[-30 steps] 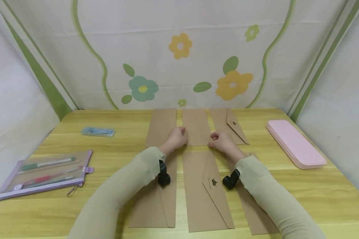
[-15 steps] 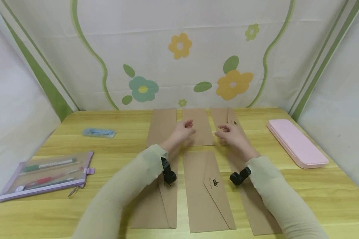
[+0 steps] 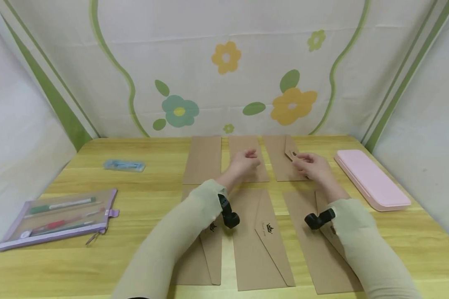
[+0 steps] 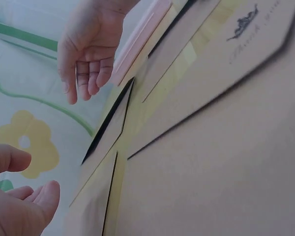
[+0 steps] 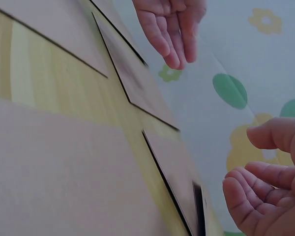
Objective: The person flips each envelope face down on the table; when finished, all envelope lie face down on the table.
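Brown paper envelopes lie flat in two rows of three. My left hand (image 3: 243, 164) hovers over the back middle envelope (image 3: 243, 143), with nothing between its loosely bent fingers. Over the right side of the back right envelope (image 3: 275, 151) is my right hand (image 3: 316, 167), also holding nothing; thumb and fingers stand apart in the right wrist view. That envelope's flap is partly covered by the hand. The back left envelope (image 3: 203, 160) shows a plain face. In front lie the left envelope (image 3: 194, 265), the middle envelope (image 3: 247, 249) with a crown print, and the right envelope (image 3: 303, 236), partly under my forearm.
A clear pouch (image 3: 60, 216) with purple edging and several pens lies at the left. Behind it is a small blue translucent case (image 3: 123, 165). A pink case (image 3: 372, 178) sits at the right edge of the wooden table (image 3: 164, 162). A flowered curtain (image 3: 224, 91) hangs behind.
Both hands have lifted from the sides of the back middle envelope and moved right. The right hand went further, to the back right envelope. The envelopes look almost unmoved.
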A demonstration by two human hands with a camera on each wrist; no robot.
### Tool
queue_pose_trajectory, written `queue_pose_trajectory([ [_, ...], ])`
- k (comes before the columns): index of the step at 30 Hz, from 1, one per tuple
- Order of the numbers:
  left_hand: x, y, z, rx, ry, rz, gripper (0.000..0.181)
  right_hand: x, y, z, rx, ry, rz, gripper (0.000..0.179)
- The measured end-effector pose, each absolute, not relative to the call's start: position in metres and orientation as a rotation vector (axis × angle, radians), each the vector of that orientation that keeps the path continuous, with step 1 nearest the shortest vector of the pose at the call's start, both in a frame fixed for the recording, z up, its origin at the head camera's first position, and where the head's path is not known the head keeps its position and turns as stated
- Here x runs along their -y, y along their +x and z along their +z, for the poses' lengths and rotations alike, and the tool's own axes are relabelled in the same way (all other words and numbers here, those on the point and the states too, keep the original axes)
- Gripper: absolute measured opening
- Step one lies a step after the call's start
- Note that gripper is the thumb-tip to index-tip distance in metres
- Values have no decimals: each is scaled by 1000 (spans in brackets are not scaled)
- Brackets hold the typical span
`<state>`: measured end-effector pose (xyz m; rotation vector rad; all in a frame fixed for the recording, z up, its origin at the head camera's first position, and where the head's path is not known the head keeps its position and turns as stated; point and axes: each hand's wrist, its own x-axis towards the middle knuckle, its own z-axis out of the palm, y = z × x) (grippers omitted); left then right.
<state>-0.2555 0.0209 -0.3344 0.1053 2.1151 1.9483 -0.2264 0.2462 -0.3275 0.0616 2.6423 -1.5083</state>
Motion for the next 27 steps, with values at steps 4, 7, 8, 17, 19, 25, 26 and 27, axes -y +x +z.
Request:
queue_pose_trajectory([
  [4, -31, -257, -334, -2074, 107, 1948, 55, -262, -227, -331, -2586, 89, -1546, 61],
  [7, -38, -256, -333, -2074, 128, 1928, 57, -274, -229, -334, -2550, 89, -1583, 60],
  [8, -41, -255, -333, -2075, 137, 1919, 57, -277, -230, -335, -2542, 97, -1579, 61],
  [17, -55, -255, -341, -2088, 128, 1906, 58, -295, -237, -342, -2403, 142, -1617, 63],
  [19, -55, -255, -343, -2095, 126, 1890, 59, -297, -239, -343, -2379, 141, -1643, 63],
  [25, -56, -255, -347, -2075, 73, 1838, 61, -300, -242, -344, -2371, 92, -1643, 64],
  [26, -57, -256, -347, -2071, 68, 1829, 61, -300, -242, -344, -2371, 84, -1636, 64],
  [27, -58, -256, -347, -2076, 64, 1811, 61, -299, -242, -343, -2367, 84, -1633, 65],
])
